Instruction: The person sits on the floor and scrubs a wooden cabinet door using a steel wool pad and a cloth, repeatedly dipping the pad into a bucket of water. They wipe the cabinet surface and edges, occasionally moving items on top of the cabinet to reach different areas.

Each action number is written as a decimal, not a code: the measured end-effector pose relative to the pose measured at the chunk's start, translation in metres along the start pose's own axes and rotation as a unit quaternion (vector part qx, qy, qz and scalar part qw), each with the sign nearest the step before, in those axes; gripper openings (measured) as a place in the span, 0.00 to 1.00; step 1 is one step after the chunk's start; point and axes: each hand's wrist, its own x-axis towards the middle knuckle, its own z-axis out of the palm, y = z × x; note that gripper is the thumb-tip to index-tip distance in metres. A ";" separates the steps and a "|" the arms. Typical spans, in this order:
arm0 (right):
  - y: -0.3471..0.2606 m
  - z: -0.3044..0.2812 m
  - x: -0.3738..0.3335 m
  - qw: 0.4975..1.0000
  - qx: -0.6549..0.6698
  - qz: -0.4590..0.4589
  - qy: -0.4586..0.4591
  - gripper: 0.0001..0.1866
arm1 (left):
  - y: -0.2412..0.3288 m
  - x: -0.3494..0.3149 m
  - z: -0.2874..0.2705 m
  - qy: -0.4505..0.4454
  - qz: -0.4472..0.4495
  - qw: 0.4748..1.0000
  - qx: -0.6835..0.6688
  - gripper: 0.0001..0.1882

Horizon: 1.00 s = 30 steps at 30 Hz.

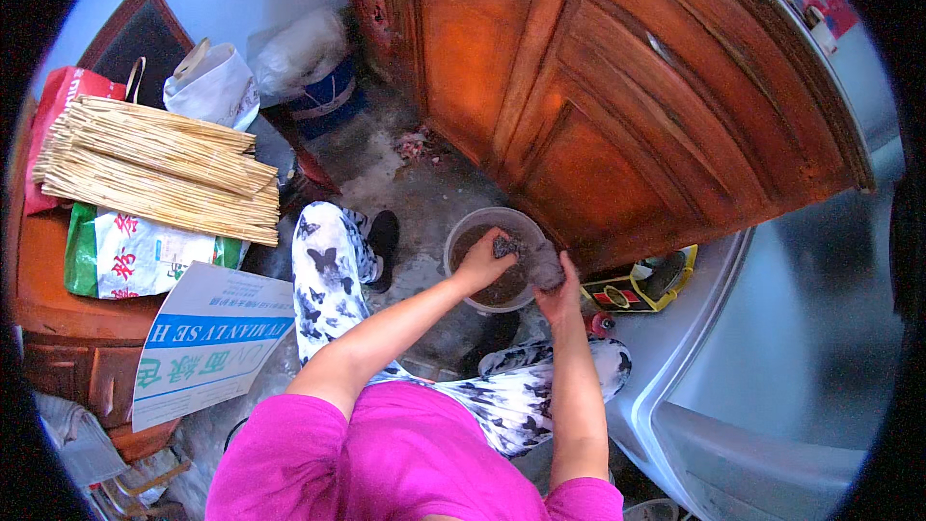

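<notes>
Stained grey floor [415, 183] beside panelled wooden cabinet [492, 48], head view. Noted on floor: round whitish bucket [492, 308] of brownish liquid. Over it, left hand [485, 260], fingers clenched round dark speckled wad [504, 247], possibly a scourer; at right rim, right hand [559, 294], fingers cupping grey lump [548, 268], material undetermined. Advisable: support lump from beneath, keep both inside rim, catch drips.
</notes>
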 end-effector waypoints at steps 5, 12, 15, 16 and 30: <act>0.016 -0.004 0.005 0.996 -0.025 0.020 -0.081 0.21 | 0.024 -0.006 0.024 -0.025 -0.080 0.987 -0.139 0.20; 0.012 -0.002 0.005 0.996 -0.065 0.028 0.046 0.19 | 0.020 -0.006 0.017 -0.021 -0.047 0.989 -0.139 0.21; 0.010 0.002 0.000 0.997 -0.048 0.048 0.032 0.19 | 0.036 -0.005 0.013 -0.030 -0.108 0.946 -0.304 0.20; 0.010 0.005 -0.003 0.998 -0.038 0.048 0.012 0.20 | 0.045 -0.007 0.010 -0.038 -0.127 0.923 -0.362 0.20; 0.024 0.004 0.004 0.992 0.028 0.104 -0.061 0.28 | 0.019 0.007 0.047 0.043 -0.193 0.910 -0.365 0.23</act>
